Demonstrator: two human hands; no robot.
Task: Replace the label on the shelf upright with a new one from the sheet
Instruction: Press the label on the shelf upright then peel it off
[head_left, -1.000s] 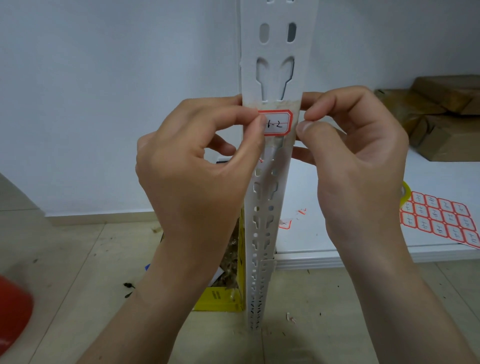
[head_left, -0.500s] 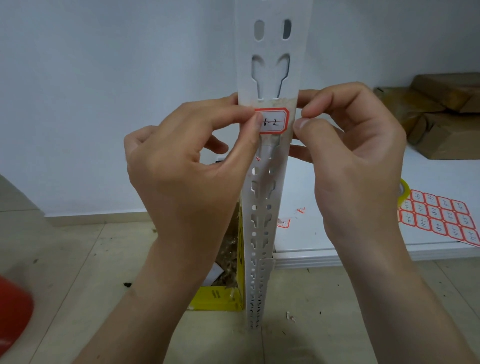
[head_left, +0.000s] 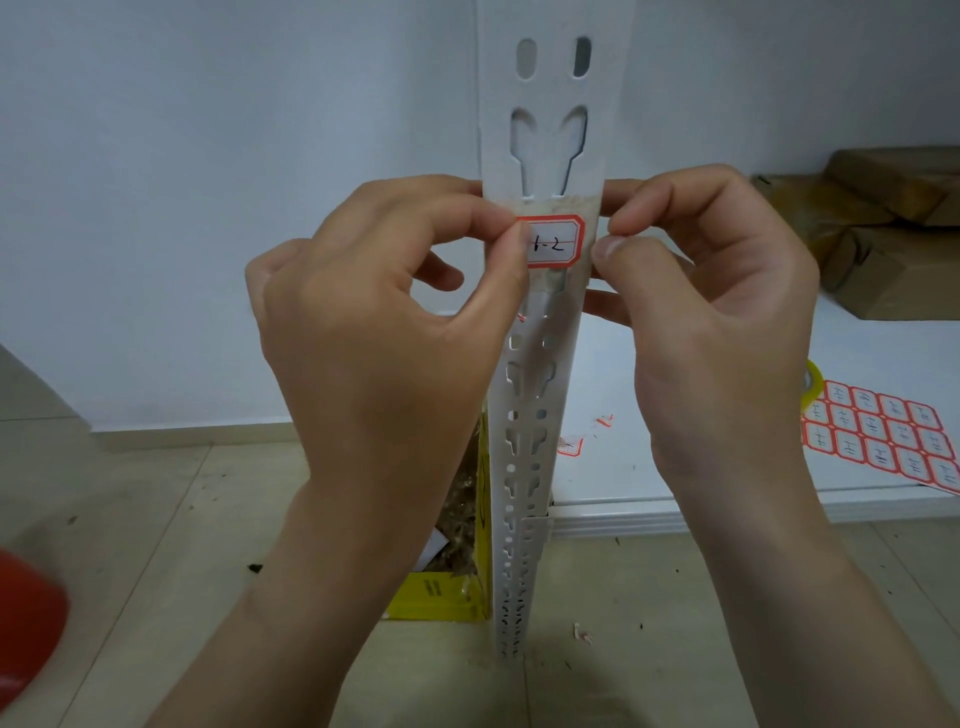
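A white perforated shelf upright (head_left: 535, 395) stands in front of me. On it sits a red-bordered label (head_left: 555, 242) marked "1-2", on a yellowish patch of old tape. My left hand (head_left: 379, 332) pinches the label's left edge with thumb and forefinger. My right hand (head_left: 727, 322) pinches the upright's right edge beside the label, and its other fingers reach behind the upright. A sheet of red-bordered labels (head_left: 883, 434) lies on the white shelf board (head_left: 649, 467) at the right.
Brown cardboard packages (head_left: 883, 228) are stacked at the back right of the board. A yellow tape roll (head_left: 811, 384) peeks out behind my right hand. A yellow box of scraps (head_left: 457, 587) stands on the tiled floor left of the upright. Torn label bits (head_left: 571, 444) lie on the board. A red object (head_left: 26, 623) is at the lower left.
Both hands keep their pinch at the label's two sides. Only the view has shifted slightly.
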